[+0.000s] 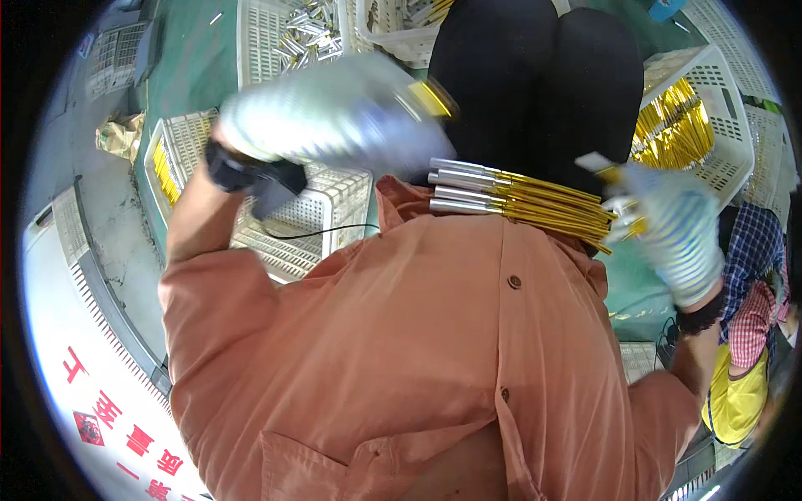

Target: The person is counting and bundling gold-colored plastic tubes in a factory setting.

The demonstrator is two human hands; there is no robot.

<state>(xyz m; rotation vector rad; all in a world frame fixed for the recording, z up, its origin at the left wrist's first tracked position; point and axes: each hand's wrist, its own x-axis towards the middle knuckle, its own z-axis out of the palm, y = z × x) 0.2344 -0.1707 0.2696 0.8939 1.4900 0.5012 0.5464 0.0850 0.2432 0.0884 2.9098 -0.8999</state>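
Nearby, white baskets (738, 125) flank dark lap (535, 92); silver-ended rods (535, 200) at right fingers (628, 205).

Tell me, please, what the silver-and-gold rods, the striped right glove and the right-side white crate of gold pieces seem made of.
Silver-and-gold rods: probably metal or metallic-coated, shiny, judging by bright highlights.
Striped right glove: likely knitted fabric, matte, given its soft bands; blur leaves this open.
White crate: likely moulded plastic, fairly smooth, from its regular perforations.

Factory workshop; plastic crates (252, 52) of metal parts (311, 37); co-worker (737, 402) nearby
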